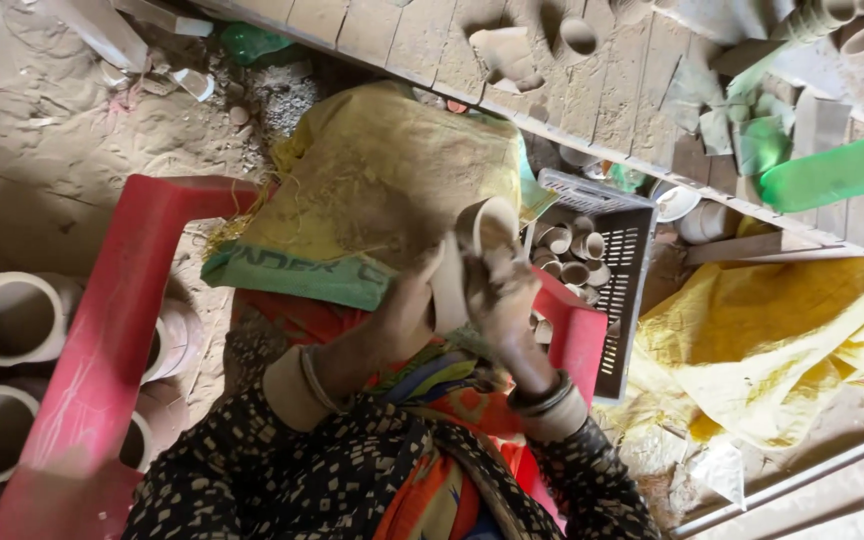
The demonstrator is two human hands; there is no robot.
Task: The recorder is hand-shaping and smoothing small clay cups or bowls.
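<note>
A small pale clay cup is held in front of me, its open mouth tilted up and to the right. My left hand grips its left side and underside. My right hand wraps around its right side, dusty with clay. Both forearms come up from dark spotted sleeves with bangles at the wrists. Behind the cup lies a yellow woven sack with a green band, resting over a red plastic chair.
A dark plastic crate holding several small clay cups stands right of my hands. Large clay pots sit at the left. A wooden board with clay cups runs along the top. Yellow cloth lies at the right.
</note>
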